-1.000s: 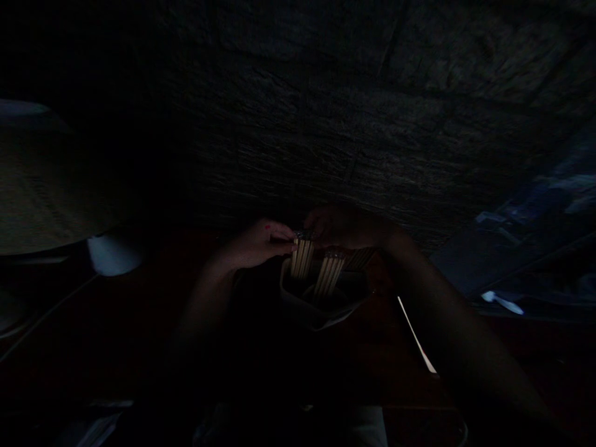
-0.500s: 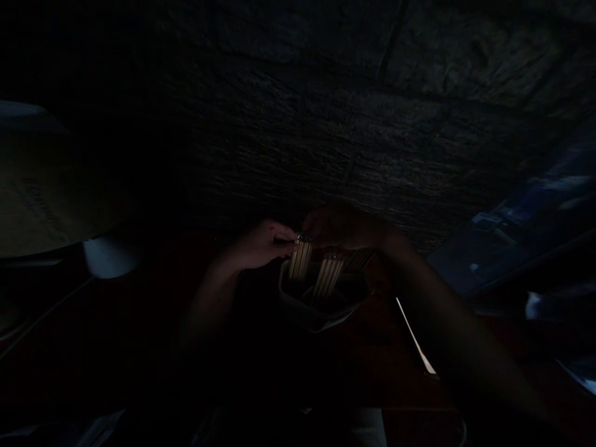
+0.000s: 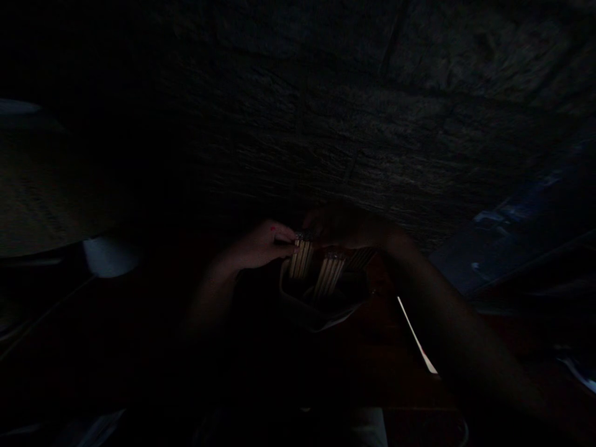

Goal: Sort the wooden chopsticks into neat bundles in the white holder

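The picture is very dark. My left hand [image 3: 261, 244] pinches the upper end of a bundle of thin pale sticks [image 3: 301, 261] between thumb and fingers. From the other side, my right hand [image 3: 347, 226] curls its fingers round the top of this same bundle; shadow hides part of them. A second bundle of sticks [image 3: 329, 276] leans in an angular, open-topped container [image 3: 321, 321], just below my right hand. Darker sticks [image 3: 362, 257] stand at the container's right, partly under my right wrist. The ends of the sticks look dark and speckled; their exact kind is unclear.
A rough stone-like wall [image 3: 298, 124] rises behind the dark reddish table [image 3: 382, 354]. A bright thin-edged object [image 3: 416, 335] lies by my right forearm. At left are a white rounded object [image 3: 112, 256] and a large brownish shape [image 3: 41, 198]. Bluish items [image 3: 512, 230] are at right.
The view has become darker. Both hands and the sticks keep almost the same place.
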`<move>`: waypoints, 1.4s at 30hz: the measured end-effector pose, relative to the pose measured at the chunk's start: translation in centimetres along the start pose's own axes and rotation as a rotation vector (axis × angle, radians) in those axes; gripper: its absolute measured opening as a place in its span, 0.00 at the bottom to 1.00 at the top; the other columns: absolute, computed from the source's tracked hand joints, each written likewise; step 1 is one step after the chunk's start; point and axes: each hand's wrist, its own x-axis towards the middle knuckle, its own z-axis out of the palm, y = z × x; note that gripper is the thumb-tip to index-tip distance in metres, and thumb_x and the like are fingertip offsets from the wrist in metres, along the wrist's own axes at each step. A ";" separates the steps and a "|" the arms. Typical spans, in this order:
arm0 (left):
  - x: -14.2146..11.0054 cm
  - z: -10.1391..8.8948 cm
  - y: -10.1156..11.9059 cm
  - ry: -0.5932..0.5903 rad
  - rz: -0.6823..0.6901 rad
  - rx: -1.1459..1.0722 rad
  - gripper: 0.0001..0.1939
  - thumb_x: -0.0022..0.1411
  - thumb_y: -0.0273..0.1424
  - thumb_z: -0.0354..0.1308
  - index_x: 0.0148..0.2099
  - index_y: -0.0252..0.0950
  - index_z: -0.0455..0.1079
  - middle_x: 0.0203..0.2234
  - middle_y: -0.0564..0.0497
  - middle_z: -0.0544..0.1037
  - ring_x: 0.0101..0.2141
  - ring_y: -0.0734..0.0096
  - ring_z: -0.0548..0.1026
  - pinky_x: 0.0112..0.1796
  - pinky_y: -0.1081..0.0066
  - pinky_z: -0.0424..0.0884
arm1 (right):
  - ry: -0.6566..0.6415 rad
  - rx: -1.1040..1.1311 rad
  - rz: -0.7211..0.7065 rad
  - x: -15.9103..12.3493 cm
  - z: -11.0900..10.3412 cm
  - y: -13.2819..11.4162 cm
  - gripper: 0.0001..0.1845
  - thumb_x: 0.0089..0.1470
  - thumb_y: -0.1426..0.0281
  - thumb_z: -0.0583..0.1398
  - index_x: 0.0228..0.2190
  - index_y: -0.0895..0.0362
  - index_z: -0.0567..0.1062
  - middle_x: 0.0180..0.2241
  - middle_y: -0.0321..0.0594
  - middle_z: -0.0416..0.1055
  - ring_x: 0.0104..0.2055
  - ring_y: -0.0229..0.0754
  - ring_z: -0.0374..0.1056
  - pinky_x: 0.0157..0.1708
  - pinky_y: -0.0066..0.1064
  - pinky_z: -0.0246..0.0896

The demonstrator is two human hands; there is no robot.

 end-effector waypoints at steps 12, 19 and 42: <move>-0.7 -0.6 0.6 0.024 -0.031 -0.014 0.08 0.55 0.29 0.63 0.39 0.33 0.78 0.37 0.49 0.84 0.39 0.67 0.81 0.42 0.71 0.75 | 0.033 0.073 0.009 0.0 0.1 0.3 0.18 0.46 0.72 0.65 0.42 0.56 0.74 0.36 0.40 0.79 0.36 0.44 0.75 0.29 0.30 0.67; -1.1 -0.8 1.0 0.047 -0.043 0.004 0.09 0.55 0.30 0.63 0.39 0.33 0.78 0.38 0.49 0.84 0.40 0.67 0.81 0.43 0.70 0.75 | 0.051 0.136 -0.020 0.1 0.1 0.6 0.20 0.44 0.72 0.66 0.42 0.55 0.75 0.35 0.39 0.79 0.35 0.44 0.75 0.31 0.32 0.68; -7.1 -1.7 -0.7 0.175 -0.412 0.202 0.27 0.59 0.53 0.53 0.46 0.37 0.75 0.36 0.48 0.81 0.36 0.60 0.79 0.35 0.68 0.72 | 1.462 -0.045 0.316 -22.0 4.3 2.9 0.18 0.55 0.60 0.62 0.18 0.54 0.74 0.23 0.36 0.75 0.26 0.39 0.70 0.25 0.31 0.61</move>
